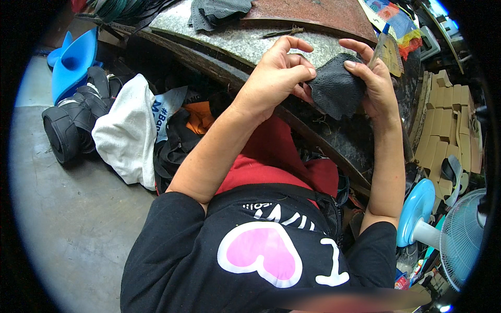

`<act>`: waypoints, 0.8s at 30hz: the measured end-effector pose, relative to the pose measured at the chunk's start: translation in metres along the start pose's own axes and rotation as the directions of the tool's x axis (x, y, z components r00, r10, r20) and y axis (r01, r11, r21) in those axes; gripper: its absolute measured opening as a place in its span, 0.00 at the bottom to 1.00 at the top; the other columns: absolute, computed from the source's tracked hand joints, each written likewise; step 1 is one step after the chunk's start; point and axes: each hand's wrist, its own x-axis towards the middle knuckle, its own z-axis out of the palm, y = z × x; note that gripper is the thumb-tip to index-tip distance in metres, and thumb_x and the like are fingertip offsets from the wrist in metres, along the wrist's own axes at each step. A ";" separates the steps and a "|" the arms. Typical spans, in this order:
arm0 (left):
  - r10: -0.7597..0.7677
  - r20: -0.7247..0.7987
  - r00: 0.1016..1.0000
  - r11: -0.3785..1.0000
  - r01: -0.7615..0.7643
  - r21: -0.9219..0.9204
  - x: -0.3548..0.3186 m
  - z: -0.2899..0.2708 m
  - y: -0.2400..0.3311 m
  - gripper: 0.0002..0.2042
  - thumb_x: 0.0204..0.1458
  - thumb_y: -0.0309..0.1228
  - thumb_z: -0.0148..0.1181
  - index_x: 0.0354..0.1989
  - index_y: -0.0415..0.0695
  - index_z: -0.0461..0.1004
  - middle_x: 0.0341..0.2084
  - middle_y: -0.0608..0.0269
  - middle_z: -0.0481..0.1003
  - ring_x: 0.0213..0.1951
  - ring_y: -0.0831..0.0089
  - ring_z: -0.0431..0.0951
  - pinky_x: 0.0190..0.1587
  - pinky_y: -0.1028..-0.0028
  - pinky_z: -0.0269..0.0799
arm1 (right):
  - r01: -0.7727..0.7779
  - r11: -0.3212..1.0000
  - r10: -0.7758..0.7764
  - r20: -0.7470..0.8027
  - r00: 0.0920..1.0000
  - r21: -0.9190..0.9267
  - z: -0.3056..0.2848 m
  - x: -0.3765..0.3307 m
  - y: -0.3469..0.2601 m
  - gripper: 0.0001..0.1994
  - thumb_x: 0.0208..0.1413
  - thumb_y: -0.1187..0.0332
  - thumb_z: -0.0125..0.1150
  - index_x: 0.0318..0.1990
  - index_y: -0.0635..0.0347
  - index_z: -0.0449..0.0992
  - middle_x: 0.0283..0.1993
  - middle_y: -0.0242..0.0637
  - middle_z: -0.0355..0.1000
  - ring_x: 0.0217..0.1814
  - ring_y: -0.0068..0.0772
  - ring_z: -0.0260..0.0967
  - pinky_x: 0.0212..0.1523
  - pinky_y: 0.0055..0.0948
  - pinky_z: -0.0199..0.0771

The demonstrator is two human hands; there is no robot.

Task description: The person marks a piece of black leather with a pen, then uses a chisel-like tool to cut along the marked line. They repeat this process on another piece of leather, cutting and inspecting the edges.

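Observation:
A small piece of black grained leather with an uneven edge is stretched between my two hands above the near edge of the workbench. My left hand pinches its left edge between thumb and fingers. On the other side, my right hand grips it with the thumb on top, the index finger raised and bent. A slim, clear pen-like thing with a blue end sticks up beside the right fingers; whether they hold it I cannot tell. Beyond my hands, a thin dark pointed tool lies on a speckled grey stone slab.
More black leather pieces lie at the back next to a reddish-brown slab. At right stand stacked cardboard pieces and a blue-and-white fan. Black footwear, a white cloth and a blue plastic item sit at left.

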 end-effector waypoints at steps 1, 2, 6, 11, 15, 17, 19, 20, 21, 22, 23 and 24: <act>0.002 -0.005 1.000 1.000 -0.002 -0.012 0.000 0.000 0.000 0.19 0.56 0.24 0.55 0.55 0.37 0.59 0.32 0.59 0.73 0.31 0.75 0.77 0.31 0.76 0.79 | 0.007 1.000 -0.008 0.023 1.000 0.012 -0.001 0.000 0.000 0.20 0.56 0.73 0.60 0.57 0.61 0.70 0.37 0.32 0.76 0.35 0.18 0.75 0.38 0.18 0.77; 0.000 -0.012 1.000 1.000 -0.001 -0.031 0.000 0.000 -0.001 0.19 0.56 0.24 0.54 0.55 0.37 0.59 0.32 0.59 0.73 0.30 0.75 0.77 0.31 0.76 0.80 | 0.007 1.000 -0.007 0.008 1.000 0.000 -0.002 0.001 0.000 0.20 0.56 0.74 0.60 0.57 0.61 0.71 0.37 0.32 0.76 0.35 0.18 0.75 0.38 0.18 0.77; -0.001 -0.018 1.000 0.995 -0.001 -0.100 -0.001 -0.001 -0.001 0.18 0.55 0.22 0.52 0.54 0.36 0.59 0.30 0.59 0.73 0.29 0.74 0.78 0.31 0.74 0.81 | 0.024 1.000 -0.024 -0.019 1.000 0.016 -0.009 0.002 -0.001 0.20 0.56 0.74 0.60 0.57 0.61 0.71 0.37 0.32 0.76 0.35 0.18 0.75 0.37 0.18 0.77; -0.031 -0.034 0.999 0.994 0.027 -0.108 -0.001 0.000 -0.001 0.15 0.60 0.26 0.52 0.53 0.38 0.61 0.29 0.60 0.72 0.28 0.74 0.78 0.30 0.73 0.81 | 0.035 0.999 -0.033 -0.040 0.999 0.029 -0.013 0.002 -0.002 0.20 0.56 0.75 0.60 0.57 0.61 0.71 0.37 0.32 0.76 0.35 0.18 0.75 0.37 0.18 0.78; -0.020 -0.052 0.998 0.994 0.014 -0.105 0.001 0.003 -0.002 0.16 0.59 0.29 0.55 0.52 0.36 0.60 0.27 0.61 0.72 0.25 0.76 0.77 0.27 0.75 0.81 | 0.037 0.999 -0.035 -0.045 0.998 0.037 -0.011 0.002 -0.002 0.20 0.56 0.75 0.60 0.57 0.61 0.71 0.38 0.32 0.76 0.36 0.19 0.75 0.38 0.19 0.78; 0.000 -0.049 0.999 0.999 -0.003 -0.051 0.001 0.004 -0.003 0.17 0.58 0.29 0.56 0.51 0.36 0.60 0.27 0.61 0.72 0.25 0.78 0.76 0.26 0.76 0.80 | 0.034 0.998 -0.032 -0.033 0.999 0.045 -0.011 0.001 -0.002 0.20 0.56 0.75 0.60 0.57 0.61 0.71 0.38 0.32 0.76 0.36 0.19 0.75 0.38 0.19 0.78; 0.021 -0.036 0.999 0.998 -0.019 0.056 0.001 0.005 -0.003 0.17 0.58 0.27 0.56 0.52 0.37 0.61 0.28 0.62 0.71 0.26 0.78 0.75 0.27 0.77 0.80 | 0.032 0.996 -0.032 0.004 0.999 0.079 -0.012 0.001 -0.003 0.19 0.56 0.75 0.60 0.57 0.61 0.72 0.39 0.32 0.76 0.36 0.20 0.76 0.38 0.20 0.79; 0.017 -0.031 0.999 0.999 -0.015 0.040 0.001 0.004 -0.003 0.17 0.57 0.26 0.56 0.52 0.36 0.61 0.27 0.62 0.71 0.25 0.79 0.75 0.26 0.77 0.80 | 0.019 0.997 -0.019 0.000 1.000 0.071 -0.012 0.002 -0.003 0.19 0.56 0.75 0.60 0.57 0.61 0.72 0.39 0.32 0.76 0.36 0.19 0.75 0.38 0.19 0.78; 0.009 -0.025 1.000 1.000 -0.009 0.028 0.001 0.004 -0.001 0.18 0.56 0.25 0.56 0.52 0.36 0.60 0.26 0.62 0.71 0.24 0.79 0.75 0.26 0.77 0.80 | 0.014 0.997 -0.015 0.014 1.000 0.074 -0.012 0.002 -0.002 0.20 0.56 0.75 0.60 0.57 0.61 0.72 0.39 0.32 0.76 0.37 0.19 0.75 0.39 0.19 0.78; 0.002 -0.018 1.000 1.000 -0.002 0.017 0.001 0.003 0.000 0.19 0.54 0.24 0.56 0.52 0.35 0.60 0.26 0.62 0.72 0.23 0.79 0.75 0.25 0.76 0.80 | 0.010 0.997 -0.012 0.030 0.999 0.080 -0.011 0.002 -0.002 0.20 0.56 0.75 0.61 0.57 0.61 0.72 0.39 0.31 0.76 0.37 0.18 0.75 0.39 0.18 0.77; -0.002 -0.023 1.000 1.000 0.003 0.017 0.001 0.003 0.000 0.19 0.54 0.23 0.57 0.52 0.35 0.60 0.26 0.63 0.71 0.23 0.79 0.74 0.25 0.77 0.79 | 0.029 0.999 -0.030 0.008 1.000 0.036 -0.011 0.002 0.000 0.19 0.56 0.75 0.62 0.56 0.61 0.72 0.38 0.30 0.76 0.37 0.17 0.74 0.39 0.17 0.76; -0.006 -0.027 1.000 1.000 0.007 0.017 0.000 0.003 0.001 0.19 0.53 0.22 0.57 0.53 0.36 0.60 0.26 0.63 0.71 0.24 0.80 0.74 0.24 0.78 0.79 | 0.049 0.999 -0.049 -0.010 0.999 -0.008 -0.010 0.003 0.001 0.19 0.56 0.74 0.63 0.56 0.60 0.73 0.38 0.29 0.75 0.37 0.16 0.73 0.39 0.16 0.75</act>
